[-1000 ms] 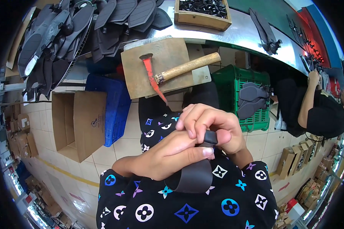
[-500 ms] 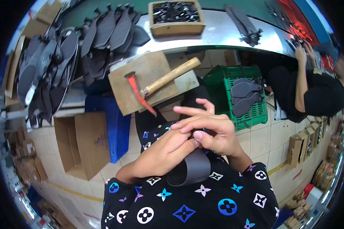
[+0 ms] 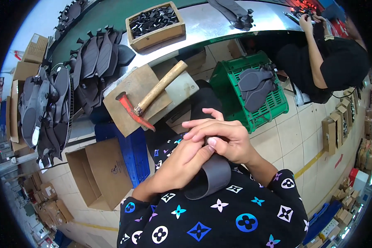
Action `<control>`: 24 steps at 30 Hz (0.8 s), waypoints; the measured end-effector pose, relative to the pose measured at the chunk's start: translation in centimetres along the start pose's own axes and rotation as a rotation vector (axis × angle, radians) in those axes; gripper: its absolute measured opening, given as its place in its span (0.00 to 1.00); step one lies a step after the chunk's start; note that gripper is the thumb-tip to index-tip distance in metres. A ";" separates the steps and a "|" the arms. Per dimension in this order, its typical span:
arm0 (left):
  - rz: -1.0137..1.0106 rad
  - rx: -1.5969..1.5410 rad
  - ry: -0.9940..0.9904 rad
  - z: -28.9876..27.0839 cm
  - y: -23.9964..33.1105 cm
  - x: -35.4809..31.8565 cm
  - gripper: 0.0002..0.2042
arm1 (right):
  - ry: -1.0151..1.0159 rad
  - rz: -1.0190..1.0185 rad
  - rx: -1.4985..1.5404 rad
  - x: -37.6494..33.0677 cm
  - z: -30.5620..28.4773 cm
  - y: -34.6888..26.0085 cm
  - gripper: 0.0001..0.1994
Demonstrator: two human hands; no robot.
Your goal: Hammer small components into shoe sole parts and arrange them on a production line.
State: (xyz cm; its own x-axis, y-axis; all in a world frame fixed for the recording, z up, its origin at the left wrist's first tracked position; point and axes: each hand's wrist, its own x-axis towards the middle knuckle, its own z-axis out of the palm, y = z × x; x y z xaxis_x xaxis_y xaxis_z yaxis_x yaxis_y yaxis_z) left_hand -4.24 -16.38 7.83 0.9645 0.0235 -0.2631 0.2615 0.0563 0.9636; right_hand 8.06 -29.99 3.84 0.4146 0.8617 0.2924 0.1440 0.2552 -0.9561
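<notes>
In front of my torso, my left hand [image 3: 181, 163] and my right hand [image 3: 231, 139] meet with fingers closed around a dark grey sandal strap [image 3: 213, 178]. Its wide, curved band hangs below my fingers toward my patterned shirt. My right fingers lie across the back of my left hand, and my right thumb presses near my left thumb. The strap's upper end is hidden under both hands. Beyond them, a hammer [image 3: 161, 87] with a wooden handle and red head rests on a brown board [image 3: 122, 91].
Grey soles hang at left [image 3: 93, 56]. A wooden box [image 3: 157, 36] of small black parts stands on the metal bench. To the right is a green crate [image 3: 273, 111] with soles on it; a co-worker [image 3: 339, 62] sits beyond. A cardboard box [image 3: 107, 169] and blue bin [image 3: 134, 155] stand at left.
The whole view has turned and shifted, so the bench things appear further left and the crate too. Both hands keep their hold on the strap with little visible movement.
</notes>
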 end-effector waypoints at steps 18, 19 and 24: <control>0.080 -0.176 -0.160 -1.1 -0.7 -3.1 0.18 | -0.177 0.019 0.128 1.6 1.6 -1.9 0.16; 0.087 -0.173 -0.156 -1.1 -0.7 -3.0 0.18 | -0.161 0.009 0.073 1.8 1.8 -2.0 0.15; 0.162 -0.005 0.009 -1.4 -1.6 -1.5 0.21 | -0.081 -0.044 -0.105 2.4 2.1 -0.3 0.06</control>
State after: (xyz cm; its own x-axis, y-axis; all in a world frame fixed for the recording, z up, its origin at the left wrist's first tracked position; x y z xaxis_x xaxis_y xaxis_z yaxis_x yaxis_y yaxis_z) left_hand -6.18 -15.08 6.66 0.9936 0.0417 -0.1050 0.1026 0.0558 0.9932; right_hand 7.16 -27.13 4.76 0.3330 0.8844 0.3272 0.2553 0.2495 -0.9341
